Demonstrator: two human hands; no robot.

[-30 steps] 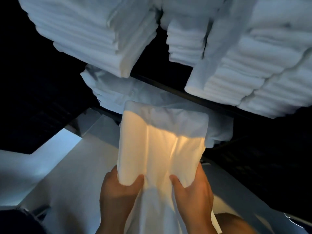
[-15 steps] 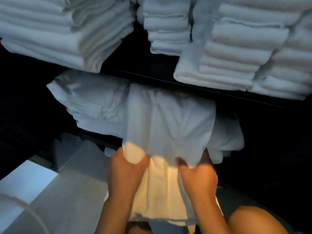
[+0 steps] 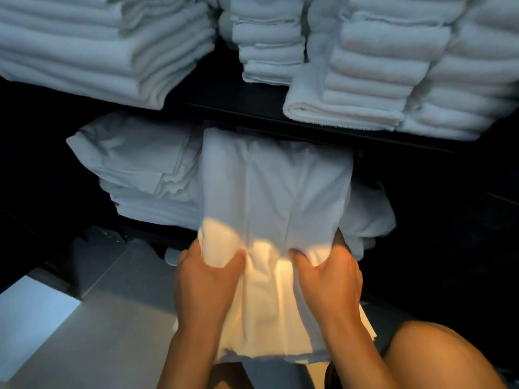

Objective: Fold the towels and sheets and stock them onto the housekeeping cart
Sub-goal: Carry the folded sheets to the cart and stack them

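Note:
A folded white sheet [image 3: 275, 192] lies half onto the cart's lower shelf, on top of a pile of folded sheets [image 3: 146, 175]. Its near end hangs off towards me. My left hand [image 3: 207, 273] grips the sheet's left side, thumb on top and fingers underneath. My right hand [image 3: 328, 273] grips the right side the same way. The sheet's far edge reaches under the dark upper shelf [image 3: 280, 122].
The upper shelf carries stacks of folded white towels: a wide stack [image 3: 98, 49] at left, a narrow one [image 3: 269, 43] in the middle, tall ones [image 3: 398, 77] at right. A pale floor [image 3: 92, 332] shows lower left. My bare knee [image 3: 438, 357] is at lower right.
Both hands have pushed the folded sheet forward, from in front of the cart onto the lower shelf's sheet pile. The view has come closer to the cart.

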